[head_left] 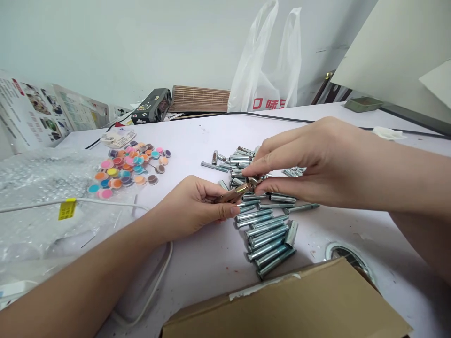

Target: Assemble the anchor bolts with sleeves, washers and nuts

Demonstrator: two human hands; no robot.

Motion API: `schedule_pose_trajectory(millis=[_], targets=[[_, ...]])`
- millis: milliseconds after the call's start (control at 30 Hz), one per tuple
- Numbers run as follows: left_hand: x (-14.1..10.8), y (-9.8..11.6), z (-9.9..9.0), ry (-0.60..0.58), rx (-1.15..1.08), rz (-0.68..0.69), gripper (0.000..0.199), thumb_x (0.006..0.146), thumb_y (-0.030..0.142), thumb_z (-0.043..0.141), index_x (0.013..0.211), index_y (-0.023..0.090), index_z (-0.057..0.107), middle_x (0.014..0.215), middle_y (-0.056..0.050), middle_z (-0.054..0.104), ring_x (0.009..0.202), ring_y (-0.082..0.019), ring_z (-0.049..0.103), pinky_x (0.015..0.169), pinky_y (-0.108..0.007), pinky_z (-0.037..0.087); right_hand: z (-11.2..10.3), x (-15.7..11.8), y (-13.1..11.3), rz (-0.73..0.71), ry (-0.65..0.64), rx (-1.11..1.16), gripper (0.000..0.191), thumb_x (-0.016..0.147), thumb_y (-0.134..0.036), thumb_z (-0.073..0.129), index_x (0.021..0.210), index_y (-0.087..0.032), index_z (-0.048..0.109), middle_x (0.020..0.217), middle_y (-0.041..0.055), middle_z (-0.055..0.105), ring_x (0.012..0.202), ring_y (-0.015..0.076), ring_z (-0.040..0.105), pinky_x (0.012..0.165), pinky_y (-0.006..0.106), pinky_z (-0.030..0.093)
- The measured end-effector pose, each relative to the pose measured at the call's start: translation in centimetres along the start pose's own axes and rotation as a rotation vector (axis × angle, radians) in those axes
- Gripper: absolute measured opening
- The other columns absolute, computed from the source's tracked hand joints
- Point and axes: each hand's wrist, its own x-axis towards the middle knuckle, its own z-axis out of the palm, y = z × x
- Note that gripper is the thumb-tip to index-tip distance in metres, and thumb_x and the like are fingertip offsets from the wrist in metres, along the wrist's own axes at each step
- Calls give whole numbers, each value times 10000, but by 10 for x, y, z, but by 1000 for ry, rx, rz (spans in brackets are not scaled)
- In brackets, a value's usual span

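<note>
My left hand (197,204) pinches the near end of a threaded metal bolt (243,188) between thumb and fingers. The bolt is tilted, its far end up to the right. There, the thumb and fingertips of my right hand (303,162) close on a small shiny metal piece (254,181), partly hidden by the fingers. Beneath and beyond both hands lie several silvery metal sleeves (282,199) and short rods. Nearer to me, several long bolts (266,234) lie side by side in a slanting row, with a wider sleeve (291,234) at their right.
A cardboard box (289,305) stands at the front edge. Colourful round caps (123,169) lie left of centre, beside bubble wrap (45,178) and a white cable (158,281). A white plastic bag (260,75) stands at the back, a green dish (363,104) at back right.
</note>
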Motion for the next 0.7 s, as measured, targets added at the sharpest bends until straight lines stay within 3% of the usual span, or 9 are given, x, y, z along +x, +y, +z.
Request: schedule_pose_trajectory(millis=[167, 267, 467, 600, 700], targets=[[1, 1, 0, 7, 13, -5, 346, 859, 441, 738, 768, 109, 693, 642, 30, 335, 600, -58, 257, 517, -214, 172, 0, -1, 1, 30, 25, -49, 376, 818, 175, 839, 935, -175, 769, 863, -38, 616, 659, 237, 596, 555, 298, 391], [0, 0, -1, 26, 35, -25, 370, 853, 479, 736, 800, 115, 702, 653, 26, 348, 610, -63, 269, 526, -216, 179, 1, -2, 3, 38, -8, -150, 325, 851, 126, 795, 906, -192, 760, 852, -42, 609, 655, 245, 598, 558, 311, 390], [1, -9, -5, 70, -35, 61, 349, 911, 471, 686, 871, 126, 715, 719, 2, 554, 689, -75, 481, 645, -205, 359, 1, -4, 2, -17, 108, -302, 261, 893, 16, 699, 911, -244, 725, 1000, -39, 618, 763, 252, 622, 631, 328, 446], [1, -13, -7, 59, -150, 144, 283, 947, 420, 656, 938, 144, 717, 732, 12, 580, 689, -69, 512, 686, -202, 411, -3, -3, -1, -43, 109, -150, 229, 1010, -7, 683, 994, -231, 730, 1019, -20, 620, 848, 266, 633, 704, 307, 489], [0, -11, -6, 55, -140, 130, 286, 955, 410, 647, 927, 132, 703, 725, 12, 576, 691, -70, 512, 681, -200, 408, -4, -3, 2, -32, 93, -43, 165, 1026, -48, 729, 988, -208, 734, 962, -2, 625, 794, 278, 634, 656, 317, 469]])
